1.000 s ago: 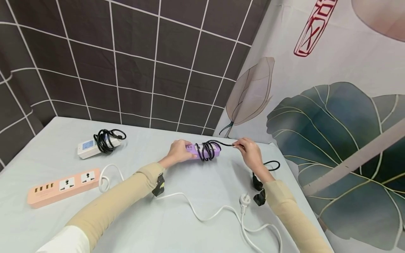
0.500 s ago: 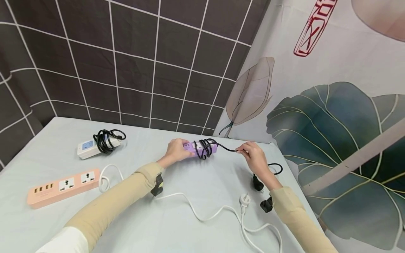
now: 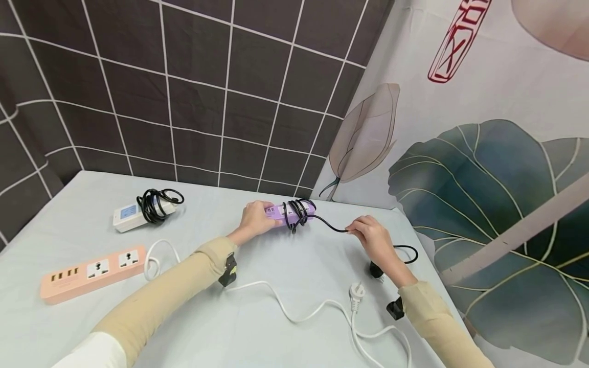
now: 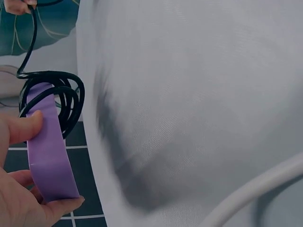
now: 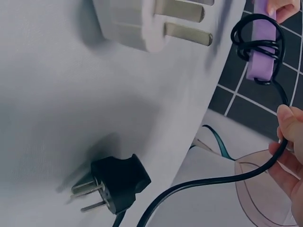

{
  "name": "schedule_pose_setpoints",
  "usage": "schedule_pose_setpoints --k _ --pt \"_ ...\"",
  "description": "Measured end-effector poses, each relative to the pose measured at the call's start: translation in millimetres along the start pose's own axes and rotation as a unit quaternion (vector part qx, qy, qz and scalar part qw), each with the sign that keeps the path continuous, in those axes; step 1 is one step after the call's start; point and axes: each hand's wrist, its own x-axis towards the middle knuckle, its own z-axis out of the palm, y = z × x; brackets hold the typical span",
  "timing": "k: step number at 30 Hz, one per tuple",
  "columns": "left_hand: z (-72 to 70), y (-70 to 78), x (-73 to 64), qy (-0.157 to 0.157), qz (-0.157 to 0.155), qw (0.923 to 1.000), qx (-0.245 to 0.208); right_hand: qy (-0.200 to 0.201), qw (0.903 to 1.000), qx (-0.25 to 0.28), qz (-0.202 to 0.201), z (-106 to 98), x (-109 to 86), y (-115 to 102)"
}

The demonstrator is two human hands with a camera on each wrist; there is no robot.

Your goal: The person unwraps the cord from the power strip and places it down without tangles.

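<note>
My left hand (image 3: 254, 219) grips one end of a purple power strip (image 4: 49, 151), thumb on one side and fingers on the other. A black cord (image 3: 301, 210) is looped several times around the strip's right half. From those loops the cord runs to my right hand (image 3: 371, 236), which pinches it between thumb and fingertips. The cord's black plug (image 5: 120, 182) lies on the table below the right hand, prongs showing in the right wrist view. In the left wrist view the strip appears held off the cloth.
A white power strip (image 3: 131, 219) wrapped in black cord lies at the back left. In front of it is a pink power strip (image 3: 92, 273). A white cord (image 3: 294, 320) with a white plug (image 3: 356, 292) crosses the table's front. A dark tiled-pattern wall (image 3: 193, 102) stands behind.
My right hand has moved right and toward me, drawing the cord along. The left hand and purple strip shifted slightly left. The cord's free stretch now leaves from the strip's near side.
</note>
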Motion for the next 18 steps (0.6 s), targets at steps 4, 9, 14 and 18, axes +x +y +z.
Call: schedule_pose_setpoints --k 4,9,14,18 --pt "-1.3 -1.1 -0.1 0.003 -0.002 1.0000 0.000 -0.007 0.9997 -0.011 -0.019 0 -1.9 1" --pt "-1.7 -2.1 -1.5 0.001 -0.012 0.9999 0.000 -0.031 0.9986 -0.015 -0.039 2 -5.5 1" --pt "-2.3 -2.6 -1.2 0.005 -0.014 0.9999 -0.002 -0.040 0.9978 -0.026 -0.045 6 -10.5 1" --pt "-3.3 -1.8 -0.6 0.006 -0.013 0.9999 -0.007 -0.032 0.9976 -0.031 -0.054 9 -12.1 2"
